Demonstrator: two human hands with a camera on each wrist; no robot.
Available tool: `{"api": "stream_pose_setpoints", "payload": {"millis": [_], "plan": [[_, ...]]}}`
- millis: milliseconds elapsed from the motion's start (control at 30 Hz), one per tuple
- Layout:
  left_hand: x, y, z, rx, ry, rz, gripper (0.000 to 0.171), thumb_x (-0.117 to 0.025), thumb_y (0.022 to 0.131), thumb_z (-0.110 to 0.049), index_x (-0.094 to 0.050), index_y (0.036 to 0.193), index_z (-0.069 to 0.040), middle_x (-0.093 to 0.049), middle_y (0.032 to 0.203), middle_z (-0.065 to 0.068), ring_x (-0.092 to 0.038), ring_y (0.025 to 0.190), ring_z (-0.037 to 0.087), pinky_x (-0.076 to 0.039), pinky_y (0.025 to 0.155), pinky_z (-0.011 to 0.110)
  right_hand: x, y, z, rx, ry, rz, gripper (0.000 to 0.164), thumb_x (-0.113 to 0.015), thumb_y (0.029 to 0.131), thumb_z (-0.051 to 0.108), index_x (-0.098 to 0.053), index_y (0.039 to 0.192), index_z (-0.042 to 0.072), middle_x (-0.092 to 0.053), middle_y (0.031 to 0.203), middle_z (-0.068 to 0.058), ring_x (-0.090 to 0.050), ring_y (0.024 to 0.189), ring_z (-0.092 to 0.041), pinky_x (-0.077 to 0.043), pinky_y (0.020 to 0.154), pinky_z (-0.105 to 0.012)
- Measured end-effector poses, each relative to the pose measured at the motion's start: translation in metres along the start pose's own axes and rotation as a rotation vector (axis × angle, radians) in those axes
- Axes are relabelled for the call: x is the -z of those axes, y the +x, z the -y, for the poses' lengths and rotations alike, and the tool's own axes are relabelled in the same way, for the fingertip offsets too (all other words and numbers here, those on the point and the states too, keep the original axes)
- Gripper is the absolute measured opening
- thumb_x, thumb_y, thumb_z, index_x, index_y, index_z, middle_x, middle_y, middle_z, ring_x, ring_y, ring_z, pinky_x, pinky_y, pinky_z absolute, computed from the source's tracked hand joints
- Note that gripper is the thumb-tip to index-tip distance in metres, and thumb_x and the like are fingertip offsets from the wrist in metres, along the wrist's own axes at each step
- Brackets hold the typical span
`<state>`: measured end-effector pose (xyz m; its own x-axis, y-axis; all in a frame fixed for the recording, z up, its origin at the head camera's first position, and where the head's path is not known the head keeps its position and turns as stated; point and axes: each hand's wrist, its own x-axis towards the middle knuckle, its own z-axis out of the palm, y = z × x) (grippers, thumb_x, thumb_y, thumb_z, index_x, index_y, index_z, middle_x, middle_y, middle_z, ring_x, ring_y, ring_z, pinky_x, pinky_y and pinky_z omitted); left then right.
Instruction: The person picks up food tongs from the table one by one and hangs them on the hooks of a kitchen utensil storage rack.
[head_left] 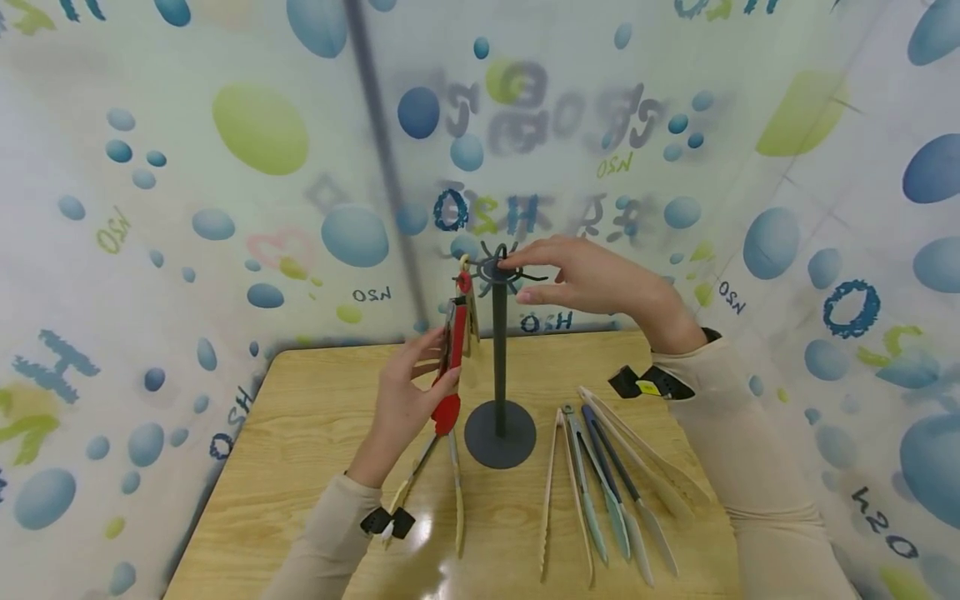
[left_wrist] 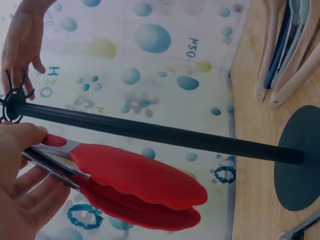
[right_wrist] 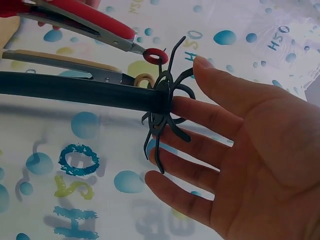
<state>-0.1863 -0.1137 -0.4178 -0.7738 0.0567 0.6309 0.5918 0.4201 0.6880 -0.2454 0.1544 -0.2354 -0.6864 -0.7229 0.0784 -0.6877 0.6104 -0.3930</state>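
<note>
A black stand (head_left: 500, 358) with a round base and a ring of curved hooks (right_wrist: 181, 131) stands upright on the table. My left hand (head_left: 405, 400) holds red tongs (left_wrist: 140, 172) between thumb and fingers, beside the pole, red tips downward. Their red pull ring (right_wrist: 156, 56) is at one hook in the right wrist view. Tongs with a tan ring (right_wrist: 100, 72) hang from a neighbouring hook. My right hand (head_left: 592, 275) touches the hooked top with extended fingers (right_wrist: 185, 172), its thumb apart from them.
Several tongs lie on the wooden table (head_left: 315, 433) right of the base: pale pink tongs (head_left: 547, 500), light blue-green tongs (head_left: 588, 492) and dark blue-handled tongs (head_left: 600, 442) among them. Yellowish-tipped tongs (head_left: 459, 508) lie below my left hand. A patterned curtain (head_left: 300, 208) surrounds the table.
</note>
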Motion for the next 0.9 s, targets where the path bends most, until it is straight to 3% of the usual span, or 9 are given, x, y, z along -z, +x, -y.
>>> {"api": "stream_pose_setpoints", "payload": {"millis": [300, 467, 900], "plan": [[-0.02, 0.001, 0.004, 0.077, -0.067, -0.016, 0.058, -0.079, 0.082, -0.004, -0.058, 0.137, -0.009, -0.069, 0.119, 0.017, -0.069, 0.101, 0.032, -0.059, 0.083, 0.05, 0.0, -0.002, 0.003, -0.01, -0.016, -0.029, 0.05, -0.062, 0.098, 0.038, -0.052, 0.145, 0.024, -0.051, 0.149, -0.002, -0.054, 0.13, -0.024, -0.05, 0.099, -0.046], [-0.023, 0.002, 0.0, 0.086, -0.071, -0.018, 0.055, -0.078, 0.085, -0.011, -0.059, 0.136, -0.014, -0.07, 0.118, 0.012, -0.068, 0.103, 0.027, -0.059, 0.085, 0.048, 0.0, -0.002, 0.004, -0.01, -0.03, -0.032, 0.05, -0.062, 0.098, 0.037, -0.052, 0.144, 0.023, -0.052, 0.149, -0.003, -0.056, 0.127, -0.025, -0.051, 0.097, -0.047], [-0.024, 0.002, 0.002, 0.104, -0.08, -0.012, 0.054, -0.078, 0.086, -0.013, -0.059, 0.136, -0.014, -0.069, 0.119, 0.013, -0.069, 0.103, 0.03, -0.059, 0.085, 0.048, 0.002, -0.003, 0.001, -0.044, -0.02, -0.017, 0.053, -0.063, 0.096, 0.043, -0.051, 0.144, 0.023, -0.053, 0.147, -0.002, -0.053, 0.132, -0.025, -0.048, 0.104, -0.048]]}}
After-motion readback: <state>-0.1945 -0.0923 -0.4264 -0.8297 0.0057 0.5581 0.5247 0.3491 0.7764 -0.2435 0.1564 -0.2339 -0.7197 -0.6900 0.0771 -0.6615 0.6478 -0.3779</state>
